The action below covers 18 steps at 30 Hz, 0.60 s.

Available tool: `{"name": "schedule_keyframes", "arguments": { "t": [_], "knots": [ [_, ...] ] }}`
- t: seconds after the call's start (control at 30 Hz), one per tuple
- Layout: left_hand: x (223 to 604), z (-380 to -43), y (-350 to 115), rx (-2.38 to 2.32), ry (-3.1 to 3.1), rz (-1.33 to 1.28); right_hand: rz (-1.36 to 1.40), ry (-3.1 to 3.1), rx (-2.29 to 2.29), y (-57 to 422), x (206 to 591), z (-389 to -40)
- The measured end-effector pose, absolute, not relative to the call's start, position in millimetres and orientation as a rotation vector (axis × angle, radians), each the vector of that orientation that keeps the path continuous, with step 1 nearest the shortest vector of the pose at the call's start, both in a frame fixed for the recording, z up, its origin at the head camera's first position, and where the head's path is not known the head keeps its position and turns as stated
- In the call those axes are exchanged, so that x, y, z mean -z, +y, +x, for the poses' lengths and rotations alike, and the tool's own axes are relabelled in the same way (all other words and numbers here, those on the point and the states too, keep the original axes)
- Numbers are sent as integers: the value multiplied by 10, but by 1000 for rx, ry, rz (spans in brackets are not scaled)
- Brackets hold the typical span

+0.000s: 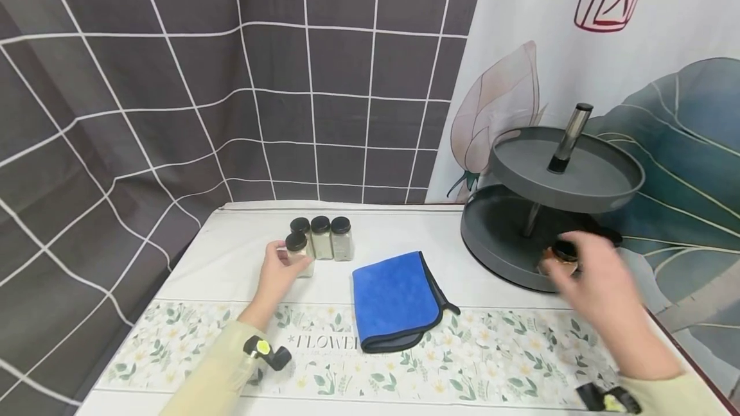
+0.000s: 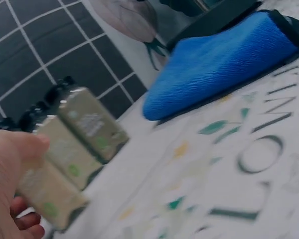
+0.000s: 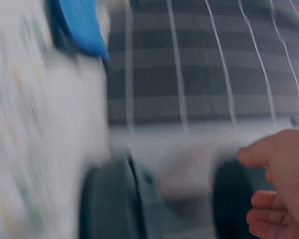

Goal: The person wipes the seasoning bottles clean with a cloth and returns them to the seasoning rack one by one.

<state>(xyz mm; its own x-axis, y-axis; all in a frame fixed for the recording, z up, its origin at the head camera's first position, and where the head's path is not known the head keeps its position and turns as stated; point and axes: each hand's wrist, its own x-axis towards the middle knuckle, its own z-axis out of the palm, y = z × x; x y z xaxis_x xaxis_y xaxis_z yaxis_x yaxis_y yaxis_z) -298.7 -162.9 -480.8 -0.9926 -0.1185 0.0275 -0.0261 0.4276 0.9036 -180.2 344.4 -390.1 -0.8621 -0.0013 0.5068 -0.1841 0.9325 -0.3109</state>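
Note:
In the head view my left hand (image 1: 279,269) grips a small clear spice jar (image 1: 298,248) with a black lid and pale contents. Three similar jars (image 1: 322,239) stand close behind it on the table. The left wrist view has my left thumb over a blurred jar (image 2: 52,196), its lid partly hidden. At the front of the lower tier, a dark-lidded jar with orange-brown colour (image 1: 565,250) shows between the thumb and fingers of my blurred right hand (image 1: 601,278). In the right wrist view, that hand's thumb and bent fingers (image 3: 269,219) are apart, with no jar visible between them.
A grey two-tier round rack (image 1: 480,236) with a metal post stands at the right. A folded blue cloth (image 1: 396,300) with black edging lies mid-table. The white table has a floral band (image 1: 485,352); a dark gridded curtain (image 1: 347,121) hangs behind it.

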Motion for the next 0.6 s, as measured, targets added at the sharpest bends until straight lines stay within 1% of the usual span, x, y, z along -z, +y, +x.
{"name": "schedule_keyframes", "arguments": {
  "t": [0.1, 0.17, 0.23, 0.3, 0.43, 0.53, 0.6],
  "knots": [
    [4868, -2989, -1541, 1608, -2525, 160, 480, -2557, -450, 2854, 4103, -1845],
    [4899, -2987, -1527, 1603, -2491, 177, 698, -2654, -459, 2447, 4260, -1932],
    [4913, -2973, -1513, 1598, -2473, 174, 836, -2818, -472, 2067, 4395, -1994],
    [4919, -2941, -1482, 1604, -2467, 158, 914, -2960, -455, 1766, 4517, -2058],
    [4927, -2800, -1357, 1613, -2499, 101, 907, -3082, -315, 1430, 4692, -2177],
    [4951, -2689, -1217, 1589, -2519, 44, 847, -3038, -252, 1362, 4760, -2269],
    [4958, -2633, -1109, 1564, -2522, 6, 771, -2986, -355, 1374, 4778, -2334]
  ]
}}
